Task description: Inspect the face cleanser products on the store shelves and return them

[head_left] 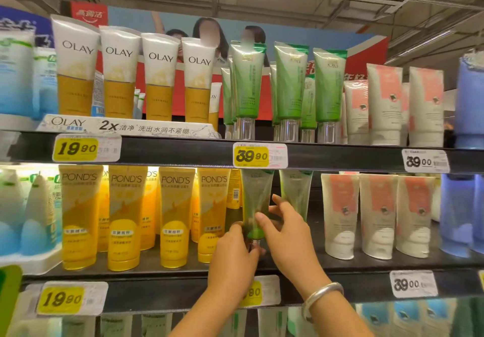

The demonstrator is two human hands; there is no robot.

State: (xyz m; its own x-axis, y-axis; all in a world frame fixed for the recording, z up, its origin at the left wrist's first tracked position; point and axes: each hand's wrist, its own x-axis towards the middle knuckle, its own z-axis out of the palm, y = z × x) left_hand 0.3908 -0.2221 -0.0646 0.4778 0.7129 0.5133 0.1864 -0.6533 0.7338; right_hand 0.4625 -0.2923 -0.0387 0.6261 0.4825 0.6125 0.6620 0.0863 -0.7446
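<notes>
Right now both your hands are on one green tube [255, 200] standing cap-down on the middle shelf [340, 264], just right of the yellow POND'S tubes [167, 216]. Your left hand [233, 255] wraps around its cap end from the left, fingers curled closed against it. Your right hand [286, 237] holds the lower body from the right, thumb across the front and fingers behind, closed on the tube; a silver bangle [320, 297] sits on that wrist. A second green tube [296, 192] stands just beside it on the right, with white-and-pink tubes [377, 213] further right. Above, the price tag [259, 155] reads 39.90.
</notes>
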